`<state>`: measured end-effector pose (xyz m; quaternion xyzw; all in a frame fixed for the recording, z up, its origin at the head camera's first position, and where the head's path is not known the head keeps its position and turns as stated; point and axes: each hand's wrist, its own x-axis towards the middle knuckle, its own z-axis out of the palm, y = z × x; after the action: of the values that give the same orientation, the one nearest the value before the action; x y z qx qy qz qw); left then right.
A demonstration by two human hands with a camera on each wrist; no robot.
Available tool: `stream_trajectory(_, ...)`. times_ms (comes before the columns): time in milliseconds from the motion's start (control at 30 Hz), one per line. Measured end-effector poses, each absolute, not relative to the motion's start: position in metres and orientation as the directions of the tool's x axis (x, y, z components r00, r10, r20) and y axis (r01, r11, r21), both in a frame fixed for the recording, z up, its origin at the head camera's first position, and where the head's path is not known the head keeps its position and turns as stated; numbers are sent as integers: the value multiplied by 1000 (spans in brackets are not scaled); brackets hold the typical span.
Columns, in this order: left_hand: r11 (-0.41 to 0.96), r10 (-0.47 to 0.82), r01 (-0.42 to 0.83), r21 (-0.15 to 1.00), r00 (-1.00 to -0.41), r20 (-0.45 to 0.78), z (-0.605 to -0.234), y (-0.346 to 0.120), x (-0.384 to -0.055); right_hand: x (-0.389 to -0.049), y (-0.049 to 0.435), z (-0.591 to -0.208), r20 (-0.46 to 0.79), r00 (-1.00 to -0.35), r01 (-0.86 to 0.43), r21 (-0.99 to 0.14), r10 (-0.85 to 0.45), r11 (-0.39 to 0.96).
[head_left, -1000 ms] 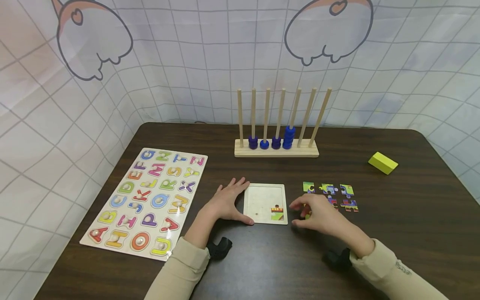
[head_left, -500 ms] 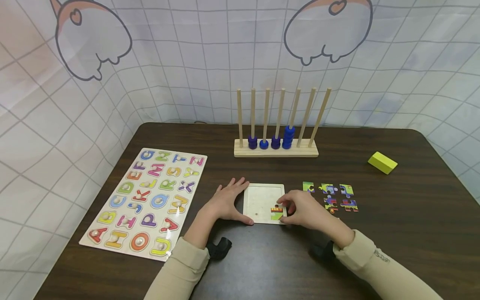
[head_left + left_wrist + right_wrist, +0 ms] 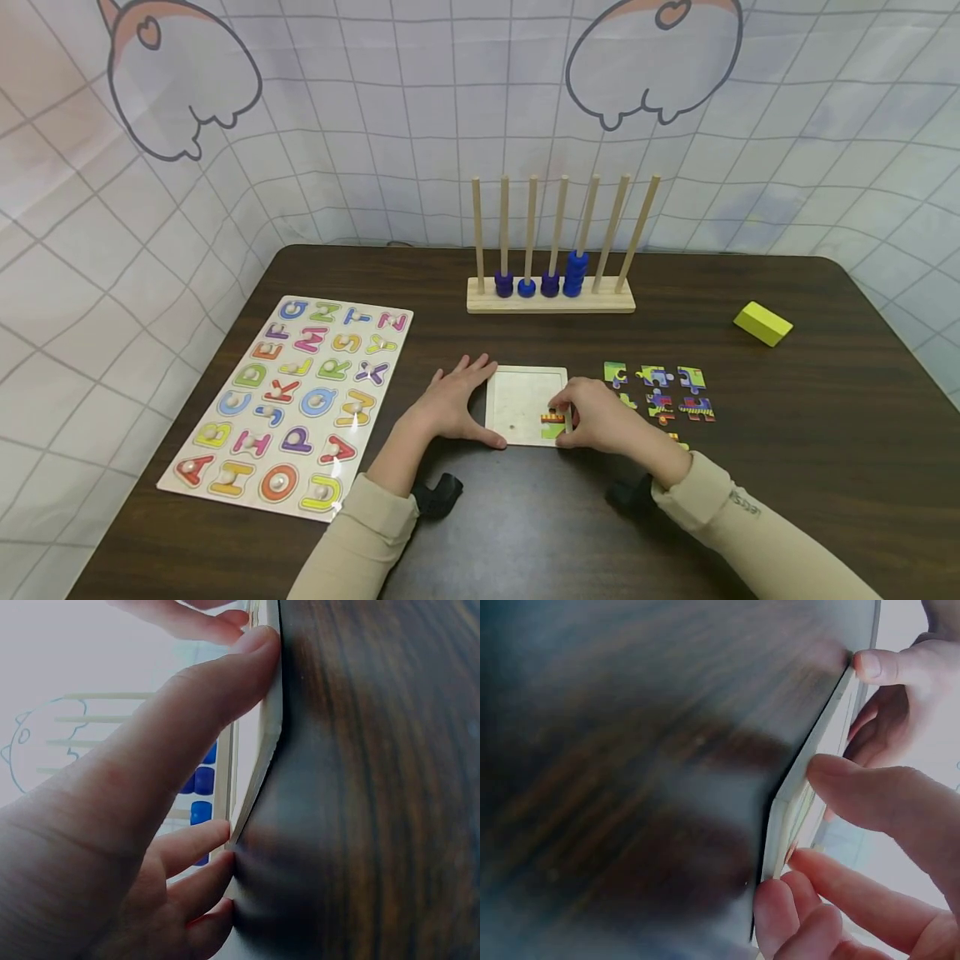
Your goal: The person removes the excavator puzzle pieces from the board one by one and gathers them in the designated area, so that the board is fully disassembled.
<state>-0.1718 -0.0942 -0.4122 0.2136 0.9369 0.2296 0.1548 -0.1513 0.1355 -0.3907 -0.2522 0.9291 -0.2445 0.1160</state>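
A square wooden puzzle tray (image 3: 517,400) lies flat on the table between my hands, holding a printed jigsaw piece (image 3: 552,431) in its near right corner. My left hand (image 3: 447,408) spreads along the left side; its thumb rests on the near left corner and its fingertips touch the edge. On the right side, my right hand (image 3: 600,415) pinches the jigsaw piece, the index fingertip at its far side and the thumb by the near rim. In the right wrist view, the other fingers (image 3: 776,911) curl against the tray's side. Part of the piece is hidden by the hand.
Several loose jigsaw pieces (image 3: 660,404) lie right of the tray, some partly behind the right arm. An alphabet board (image 3: 303,383) lies at the left. A peg stand with blue rings (image 3: 551,306) stands at the back; a yellow block (image 3: 762,323) lies at the right.
My right hand has moved left from beside the loose pieces to the tray's near right corner, uncovering pieces on the table. The left hand has stayed at the tray.
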Motion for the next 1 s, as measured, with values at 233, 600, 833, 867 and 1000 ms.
stream_trajectory(233, 805, 470, 327, 496, -861, -196, -412, -94, -172, -150, 136, -390, -101, -846, -407, -511, -524, 757)
stream_trajectory(600, 807, 467, 327, 492, -863, -193, -411, -94, -172, -151, 137, -392, -79, -852, -389, -564, -517, 728)
stream_trajectory(833, 810, 465, 326, 488, -864, -195, -412, -94, -172, -152, 136, -390, -80, -865, -366, -574, -495, 733)
stream_trajectory(867, 810, 466, 326, 488, -863, -195, -412, -94, -172, -152, 135, -390, -82, -866, -363, -574, -493, 734)
stream_trajectory(1000, 807, 468, 328, 492, -862, -194, -411, -94, -172, -152, 135, -390, -88, -862, -362, -582, -499, 728)
